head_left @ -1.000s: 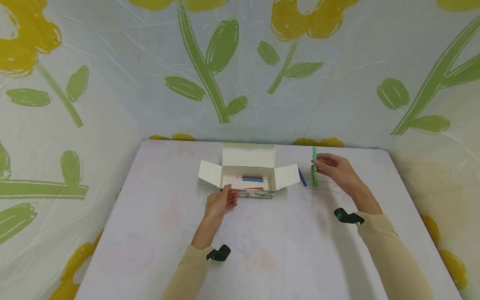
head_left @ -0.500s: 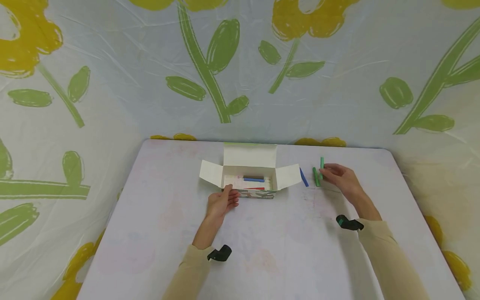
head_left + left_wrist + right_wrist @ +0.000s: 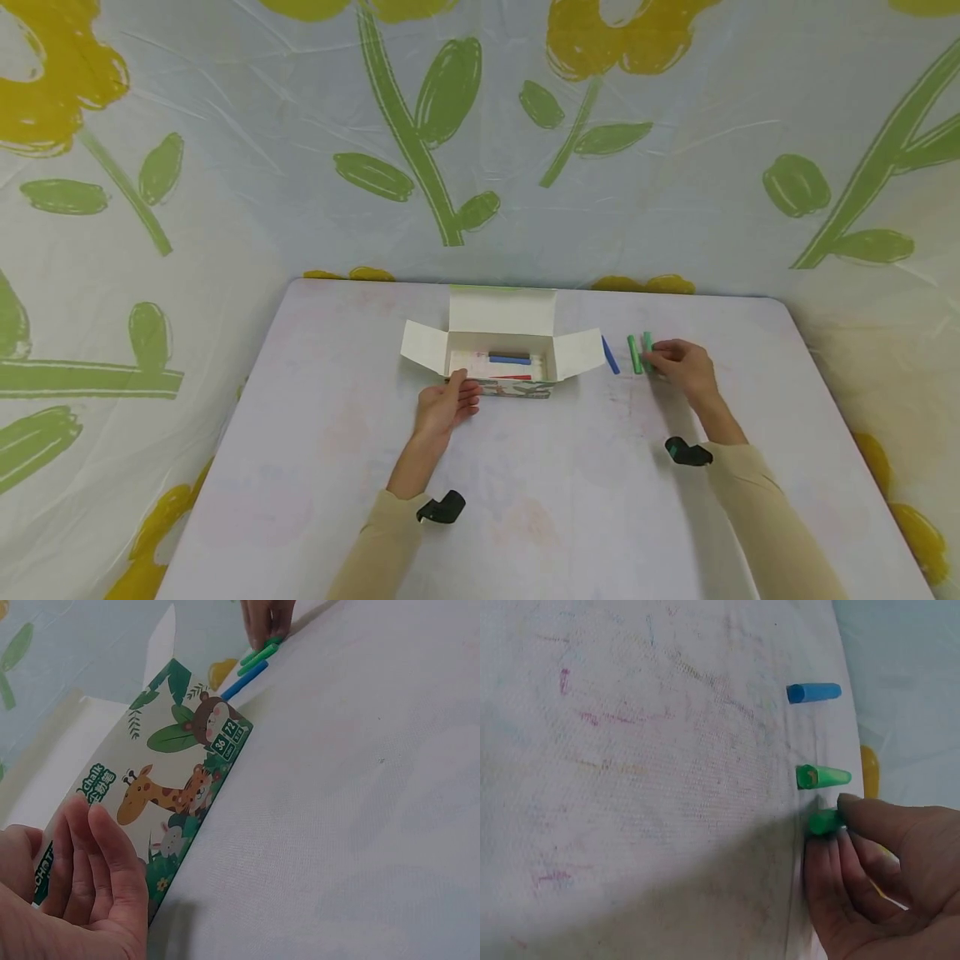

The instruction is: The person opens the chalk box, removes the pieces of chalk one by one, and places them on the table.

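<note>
Pinching a short green chalk stick (image 3: 647,342) between thumb and fingertips, the right hand (image 3: 678,367) has its grip closed on the near end of the stick, low over the tabletop (image 3: 570,467), to the right of the box. The right wrist view shows the stick's rounded bright green end (image 3: 823,822) poking out from under the thumb; whether it touches the cloth-covered surface cannot be told. Just beside it, on its left, lies a second green chalk stick (image 3: 635,354), the same colour and thickness, with a blunt flat end (image 3: 821,777). Further left, still apart from the box flap, lies a blue chalk stick (image 3: 611,355), a plain cylinder of similar length. All three run roughly parallel, pointing away from the person.

The left hand (image 3: 447,402) rests against the near left side of an open chalk box (image 3: 504,354), fingers lightly curved against the printed wall, grip loose rather than clamped. That wall carries cartoon animals and green leaves (image 3: 176,787). Its white flaps are spread wide, and inside lie brown, blue and red sticks (image 3: 510,360). Faint coloured chalk marks streak the pale surface.
</note>
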{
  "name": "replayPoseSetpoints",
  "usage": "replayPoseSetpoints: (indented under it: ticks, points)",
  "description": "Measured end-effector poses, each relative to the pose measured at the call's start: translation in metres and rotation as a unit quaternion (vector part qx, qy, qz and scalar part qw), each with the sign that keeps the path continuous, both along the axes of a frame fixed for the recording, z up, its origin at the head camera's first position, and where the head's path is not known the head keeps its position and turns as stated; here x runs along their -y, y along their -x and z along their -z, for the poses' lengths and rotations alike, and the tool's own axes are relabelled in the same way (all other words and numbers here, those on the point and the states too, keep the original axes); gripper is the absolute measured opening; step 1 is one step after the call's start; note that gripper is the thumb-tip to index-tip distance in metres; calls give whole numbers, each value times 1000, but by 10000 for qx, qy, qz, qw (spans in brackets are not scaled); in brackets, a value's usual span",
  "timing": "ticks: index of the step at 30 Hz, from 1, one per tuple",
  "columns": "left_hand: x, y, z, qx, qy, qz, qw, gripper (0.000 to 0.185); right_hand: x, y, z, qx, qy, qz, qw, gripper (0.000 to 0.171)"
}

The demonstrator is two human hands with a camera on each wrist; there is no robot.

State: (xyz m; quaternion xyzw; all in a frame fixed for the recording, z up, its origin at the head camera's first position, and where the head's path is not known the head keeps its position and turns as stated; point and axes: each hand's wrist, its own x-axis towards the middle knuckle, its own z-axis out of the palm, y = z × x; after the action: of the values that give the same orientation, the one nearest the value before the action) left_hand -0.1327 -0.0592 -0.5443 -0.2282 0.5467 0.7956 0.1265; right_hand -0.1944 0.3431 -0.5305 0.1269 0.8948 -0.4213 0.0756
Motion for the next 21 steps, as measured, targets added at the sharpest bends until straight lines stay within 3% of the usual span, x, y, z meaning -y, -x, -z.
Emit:
replayPoseSetpoints:
  ticks: [4,10,21]
  points:
    - [-1,-1,-1,-51,-5,-18,10000,40,6,0,-2,-69,-404,-39,9992,40]
    - [-3,-3,-1,-106,52,-139,9998,38,13,2,-9,-8,-419,91,9991,42]
    - [-5,-3,-3,-133,82,-151,9998,36,27,7,-43,-408,154,-296,9986,50]
